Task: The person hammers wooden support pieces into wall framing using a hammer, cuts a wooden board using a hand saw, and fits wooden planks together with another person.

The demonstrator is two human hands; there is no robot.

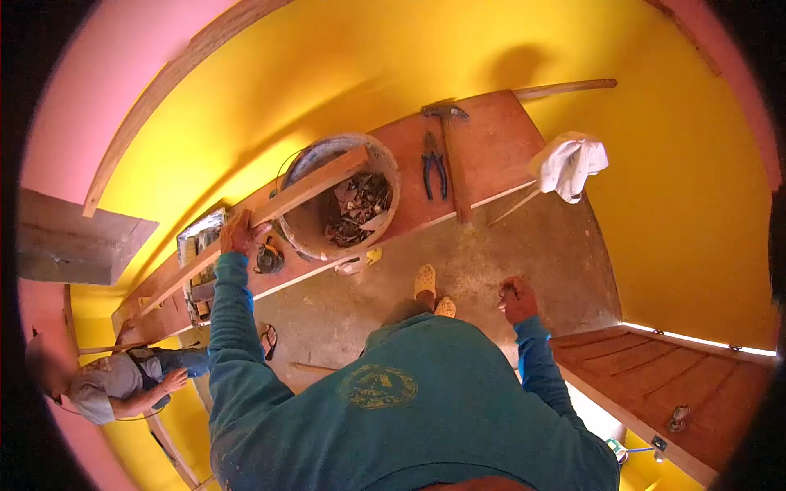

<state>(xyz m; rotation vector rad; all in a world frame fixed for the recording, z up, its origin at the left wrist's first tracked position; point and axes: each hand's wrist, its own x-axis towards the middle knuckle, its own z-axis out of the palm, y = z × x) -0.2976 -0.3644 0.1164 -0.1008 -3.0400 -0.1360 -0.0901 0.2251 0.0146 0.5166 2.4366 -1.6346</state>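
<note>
My left hand (237, 234) is closed around a long wooden strip (315, 182), which runs slantwise over the bucket and along the bench. Beneath the strip stands a round bucket (299, 225) with scraps of debris (360, 209) inside. A tape measure (268, 257) lies just right of my left hand. My right hand (517, 300) hangs over the floor, fingers curled; whatever is in them, if anything, is hidden. On the bench's right part are pliers (434, 168) with dark handles and a hammer (453, 155), its handle reaching the front edge.
A tray of tools (201, 245) sits on the bench (499, 139) at left. White cloth (571, 166) hangs at the bench's right corner. A person (131, 380) stands at lower left. A wooden door (671, 385) is at lower right. A stick (315, 367) lies on the floor.
</note>
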